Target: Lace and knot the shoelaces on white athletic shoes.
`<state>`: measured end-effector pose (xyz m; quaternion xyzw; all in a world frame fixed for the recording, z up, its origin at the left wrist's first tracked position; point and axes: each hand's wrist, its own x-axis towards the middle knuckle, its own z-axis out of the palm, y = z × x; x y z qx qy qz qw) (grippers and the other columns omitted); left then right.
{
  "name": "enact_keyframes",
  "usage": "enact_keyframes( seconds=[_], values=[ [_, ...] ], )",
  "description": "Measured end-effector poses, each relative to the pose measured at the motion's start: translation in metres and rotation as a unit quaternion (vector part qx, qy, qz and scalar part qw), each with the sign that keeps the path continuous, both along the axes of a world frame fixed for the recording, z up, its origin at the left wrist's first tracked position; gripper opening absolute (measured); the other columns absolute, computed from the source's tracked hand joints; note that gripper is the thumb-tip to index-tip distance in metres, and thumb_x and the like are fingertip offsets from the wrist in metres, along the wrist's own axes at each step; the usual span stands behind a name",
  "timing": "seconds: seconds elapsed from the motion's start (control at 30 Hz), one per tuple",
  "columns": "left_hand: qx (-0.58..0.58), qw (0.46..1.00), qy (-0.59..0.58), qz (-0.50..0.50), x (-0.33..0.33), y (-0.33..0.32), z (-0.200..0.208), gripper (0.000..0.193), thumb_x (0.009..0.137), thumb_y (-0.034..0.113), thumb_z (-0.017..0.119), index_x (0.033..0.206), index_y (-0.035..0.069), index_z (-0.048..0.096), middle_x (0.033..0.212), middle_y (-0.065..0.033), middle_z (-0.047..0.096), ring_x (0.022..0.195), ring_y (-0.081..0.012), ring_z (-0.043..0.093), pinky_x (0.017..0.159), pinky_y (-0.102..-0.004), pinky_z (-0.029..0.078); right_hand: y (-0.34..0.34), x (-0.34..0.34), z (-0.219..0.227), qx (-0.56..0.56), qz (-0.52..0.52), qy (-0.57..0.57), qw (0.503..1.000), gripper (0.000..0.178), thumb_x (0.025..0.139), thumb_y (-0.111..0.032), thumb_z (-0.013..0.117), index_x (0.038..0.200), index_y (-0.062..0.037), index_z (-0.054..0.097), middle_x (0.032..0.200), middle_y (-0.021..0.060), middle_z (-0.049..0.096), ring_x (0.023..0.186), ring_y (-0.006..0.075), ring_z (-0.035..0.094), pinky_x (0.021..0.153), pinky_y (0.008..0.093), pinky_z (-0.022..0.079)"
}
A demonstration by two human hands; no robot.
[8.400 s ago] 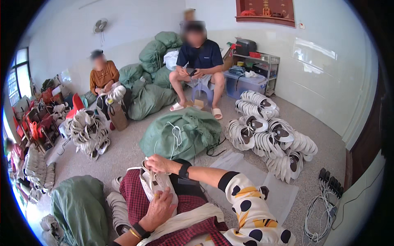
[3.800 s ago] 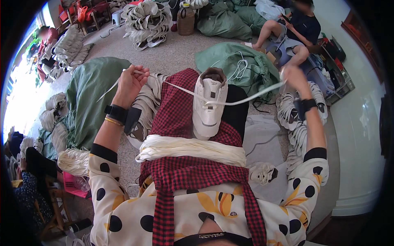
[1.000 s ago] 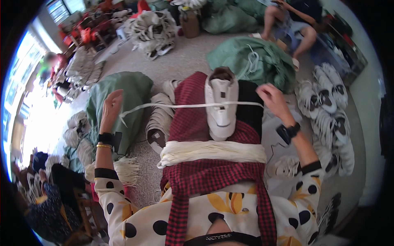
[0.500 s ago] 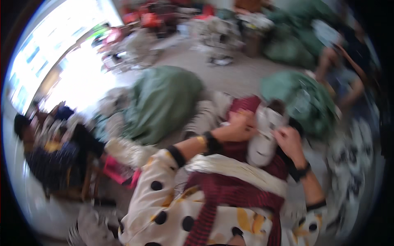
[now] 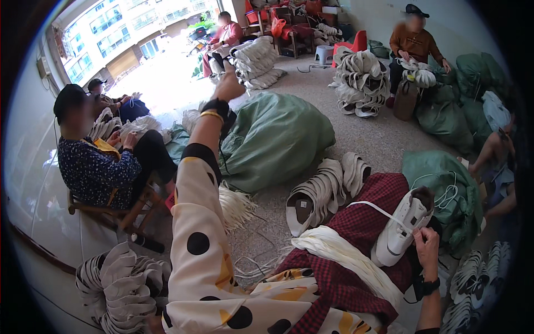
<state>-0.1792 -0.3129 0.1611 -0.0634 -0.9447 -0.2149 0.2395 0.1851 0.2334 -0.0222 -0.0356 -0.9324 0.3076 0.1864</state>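
A white shoe (image 5: 396, 234) lies on my lap, over the dark red checked cloth (image 5: 364, 214). A white shoelace (image 5: 378, 207) crosses the shoe and sticks out to its left. My right hand (image 5: 426, 247) is closed at the shoe's right side, fingertips pinched where the lace meets them. My left hand (image 5: 228, 86) is raised far out ahead, above the big green sack, well apart from the shoe. Its fingers are curled with one pointing up; what they hold, if anything, does not show. A bundle of cream laces (image 5: 356, 259) lies across my lap.
A large green sack (image 5: 278, 139) stands ahead, with a row of shoe uppers (image 5: 317, 195) beside it. Another green sack (image 5: 445, 195) is at right. Stacked uppers (image 5: 125, 289) lie at lower left. A co-worker (image 5: 100, 150) sits at left; others sit farther back.
My left hand has swung from the shoe up and out to the far left. The lace now stretches leftward from the shoe. My right hand stays beside the shoe.
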Motion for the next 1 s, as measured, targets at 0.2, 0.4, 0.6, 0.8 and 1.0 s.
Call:
enact_keyframes(
  seconds=[0.2,0.4,0.6,0.8,1.0],
  values=[
    [0.031,0.999,0.014,-0.015,0.002,0.028,0.011,0.123,0.063,0.01,0.079,0.15,-0.007,-0.007,0.129,-0.0335,0.053,0.12,-0.0379,0.056,0.1,-0.0346,0.046,-0.003,0.004,0.001,-0.001,0.009,0.011,1.0,0.047,0.09,-0.032,0.062,0.064,0.0043,0.049,0.059,0.0152,0.048,0.062,0.0266,0.044,0.058,0.0403,0.035],
    [0.035,0.993,0.107,-0.046,-0.012,0.042,0.018,0.12,0.065,0.008,0.076,0.148,-0.009,-0.008,0.086,-0.0156,0.068,0.078,-0.0271,0.067,0.073,-0.0357,0.054,-0.008,0.006,0.003,-0.018,-0.003,-0.016,1.0,0.043,0.089,-0.032,0.063,0.067,0.0038,0.053,0.063,0.0154,0.051,0.065,0.0282,0.05,0.061,0.0405,0.037],
    [0.066,0.992,0.096,-0.039,-0.013,0.031,0.015,0.116,0.06,0.016,0.083,0.147,-0.011,0.011,0.088,-0.0197,0.067,0.082,-0.0307,0.067,0.078,-0.037,0.054,0.002,0.003,-0.004,-0.007,0.031,-0.008,0.999,0.043,0.089,-0.033,0.063,0.068,0.003,0.053,0.065,0.0151,0.051,0.066,0.0289,0.05,0.062,0.0402,0.038],
    [0.093,0.994,0.046,-0.045,-0.011,0.087,0.034,0.112,0.064,0.019,0.083,0.145,-0.014,0.013,0.118,-0.0289,0.058,0.112,-0.0304,0.06,0.099,-0.0357,0.046,0.01,0.044,-0.003,-0.008,-0.037,-0.006,0.999,0.032,0.089,-0.025,0.063,0.072,0.0016,0.057,0.07,0.0134,0.053,0.068,0.0288,0.052,0.063,0.0398,0.04],
    [0.199,0.751,0.122,-0.617,-0.068,0.396,-0.007,0.08,0.071,0.02,0.068,0.137,-0.013,0.038,0.13,-0.0315,0.051,0.124,-0.0367,0.051,0.109,-0.0386,0.037,-0.013,-0.031,-0.033,0.124,0.163,0.157,0.966,0.02,0.085,-0.022,0.061,0.073,-0.0057,0.059,0.065,0.0122,0.051,0.064,0.0288,0.053,0.06,0.0423,0.041]
  ],
)
